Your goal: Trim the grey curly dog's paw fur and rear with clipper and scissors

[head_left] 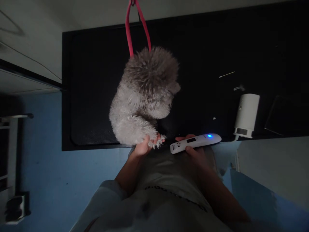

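A small fluffy grey dog [142, 100] stands on a black grooming table [91, 96], its neck in a red loop leash [135, 29] that hangs from above. My left hand [143, 147] is closed round one of the dog's paws [156, 141] at the table's near edge, with the toes spread. My right hand [193, 150] grips a white electric clipper [195, 142] with a blue light lit, its blade end pointing left toward the paw, a short gap away.
A white cylindrical device [246, 115] lies on the table at the right, beside a dark flat object [282, 116]. Bits of fur and a thin stick [227, 74] lie on the mat. The floor [48, 180] is blue; a white rack [12, 167] stands at far left.
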Demonstrator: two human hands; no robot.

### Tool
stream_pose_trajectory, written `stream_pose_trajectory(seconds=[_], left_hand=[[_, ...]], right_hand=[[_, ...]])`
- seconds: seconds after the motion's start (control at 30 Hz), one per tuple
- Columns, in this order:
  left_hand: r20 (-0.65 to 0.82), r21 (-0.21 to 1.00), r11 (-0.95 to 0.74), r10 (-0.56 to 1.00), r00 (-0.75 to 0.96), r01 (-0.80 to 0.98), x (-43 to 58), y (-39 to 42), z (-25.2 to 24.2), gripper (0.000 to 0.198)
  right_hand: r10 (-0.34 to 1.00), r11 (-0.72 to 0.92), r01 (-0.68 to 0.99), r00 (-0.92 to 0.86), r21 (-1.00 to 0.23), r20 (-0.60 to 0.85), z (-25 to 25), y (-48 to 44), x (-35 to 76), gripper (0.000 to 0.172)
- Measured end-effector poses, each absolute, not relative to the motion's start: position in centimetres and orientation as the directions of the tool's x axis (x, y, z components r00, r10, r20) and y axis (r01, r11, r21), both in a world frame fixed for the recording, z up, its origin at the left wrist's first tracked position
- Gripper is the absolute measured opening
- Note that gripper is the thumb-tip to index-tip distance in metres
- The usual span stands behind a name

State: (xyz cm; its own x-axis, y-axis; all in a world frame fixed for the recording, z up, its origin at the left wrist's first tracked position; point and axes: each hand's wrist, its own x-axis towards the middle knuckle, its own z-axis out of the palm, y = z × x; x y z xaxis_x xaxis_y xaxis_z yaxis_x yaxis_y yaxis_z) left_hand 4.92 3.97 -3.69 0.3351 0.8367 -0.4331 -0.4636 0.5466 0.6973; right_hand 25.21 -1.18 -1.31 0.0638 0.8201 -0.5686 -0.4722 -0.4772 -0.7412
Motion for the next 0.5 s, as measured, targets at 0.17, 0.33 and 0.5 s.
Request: stream_pose_trajectory(seconds=[0.17, 0.33, 0.5], left_hand=[[-0.295, 0.785, 0.423, 0.898, 0.326, -0.453, 5.1, 4.2, -4.1, 0.066], [-0.271, 0.839, 0.379, 0.913, 0.305, -0.389, 5.1, 4.1, -4.7, 0.065], [-0.275, 0.835, 0.409, 0.889, 0.366, -0.368, 4.9, 4.0, -5.3, 0.065]], right_hand=[[0.777, -0.464, -0.604, 0.074, -0.648, -0.625, -1.4, -0.1, 24.2, 0.043], [0.684, -0.554, -0.561, 0.114, -0.615, -0.72, -0.8, 1.9, 23.5, 0.037], [0.667, -0.611, -0.485, 0.11, -0.625, -0.737, -0.5, 3.4, 23.2, 0.035]])
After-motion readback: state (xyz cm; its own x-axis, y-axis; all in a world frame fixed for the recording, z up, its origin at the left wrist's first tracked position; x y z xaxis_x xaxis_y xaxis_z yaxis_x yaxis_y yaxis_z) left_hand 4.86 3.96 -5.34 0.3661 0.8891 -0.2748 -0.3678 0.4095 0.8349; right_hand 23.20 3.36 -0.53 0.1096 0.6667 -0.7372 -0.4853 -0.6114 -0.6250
